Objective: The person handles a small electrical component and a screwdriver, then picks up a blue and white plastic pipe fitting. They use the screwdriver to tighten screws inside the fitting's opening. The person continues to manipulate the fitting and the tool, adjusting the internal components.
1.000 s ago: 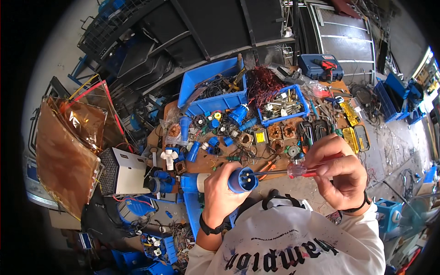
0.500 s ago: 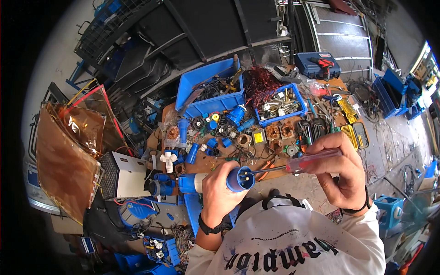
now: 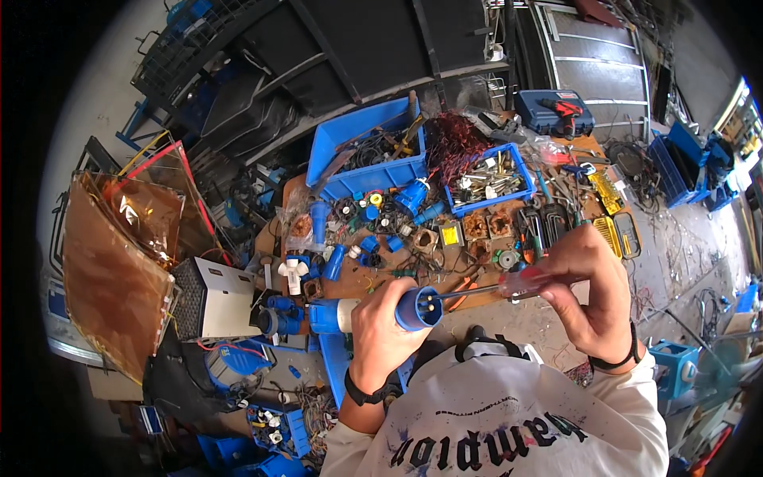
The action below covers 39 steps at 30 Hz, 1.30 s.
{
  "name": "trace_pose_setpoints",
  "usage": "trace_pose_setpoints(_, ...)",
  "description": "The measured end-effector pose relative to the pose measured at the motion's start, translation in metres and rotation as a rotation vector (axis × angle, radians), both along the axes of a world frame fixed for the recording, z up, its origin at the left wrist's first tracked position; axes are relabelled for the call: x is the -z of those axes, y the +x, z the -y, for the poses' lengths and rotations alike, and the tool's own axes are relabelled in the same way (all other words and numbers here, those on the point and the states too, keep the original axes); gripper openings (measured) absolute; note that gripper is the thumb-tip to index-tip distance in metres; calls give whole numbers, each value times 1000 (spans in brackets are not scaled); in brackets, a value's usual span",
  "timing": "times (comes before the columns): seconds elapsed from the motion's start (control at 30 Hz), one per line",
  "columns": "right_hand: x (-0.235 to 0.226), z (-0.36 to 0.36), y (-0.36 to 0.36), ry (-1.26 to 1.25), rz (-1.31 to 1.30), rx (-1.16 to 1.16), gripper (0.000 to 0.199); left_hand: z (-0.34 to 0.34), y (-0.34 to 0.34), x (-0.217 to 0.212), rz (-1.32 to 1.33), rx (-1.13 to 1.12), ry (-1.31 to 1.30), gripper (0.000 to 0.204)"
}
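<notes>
My left hand (image 3: 383,327) is wrapped round an industrial plug (image 3: 411,312), held sideways above the near side of the bench. Its round blue mouth points right and shows metal pins inside; a white section and another blue part stick out left of my fist. In my right hand (image 3: 586,290) is a screwdriver (image 3: 520,284) with a clear, reddish handle, pinched between thumb and fingers. The thin shaft runs left, and its tip reaches the plug's open mouth among the pins. Exactly what the tip touches is too small to tell.
Beyond my hands, the wooden bench (image 3: 381,280) carries blue connector parts and orange-handled pliers (image 3: 463,292). Behind them stand a large blue bin (image 3: 366,183) and a blue tray (image 3: 491,203) of metal pieces. A red drill (image 3: 566,111) lies on a blue case (image 3: 531,114).
The fingers of my right hand have turned and bunched round the screwdriver handle, and its back end is now covered. The plug stays nearly in place in my left hand.
</notes>
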State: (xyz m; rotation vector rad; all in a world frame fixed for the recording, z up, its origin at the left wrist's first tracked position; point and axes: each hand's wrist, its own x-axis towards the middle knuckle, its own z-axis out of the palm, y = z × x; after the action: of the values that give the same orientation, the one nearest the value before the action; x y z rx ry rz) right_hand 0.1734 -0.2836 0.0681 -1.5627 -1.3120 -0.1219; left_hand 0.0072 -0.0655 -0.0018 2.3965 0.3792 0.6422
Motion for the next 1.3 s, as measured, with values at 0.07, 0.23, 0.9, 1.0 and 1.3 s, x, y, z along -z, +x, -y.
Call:
trace_pose_setpoints(0.07,-5,-2,2,36,100,-59,33,-1,-1,0,3,-6,-14,41)
trace_pose_setpoints(0.23,9,-5,-7,187,-255,-131,45,1,-1,-1,12,2,-24,41)
trace_pose_setpoints(0.9,-4,-2,1,-91,-43,-14,49,-3,1,2,-8,-13,23,43)
trace_pose_setpoints(1.0,-2,1,0,-179,-86,55,46,-3,1,3,-17,-11,47,43)
trace_pose_setpoints(1.3,6,-6,-1,73,-229,-245,42,-5,0,2,-16,-29,1,41)
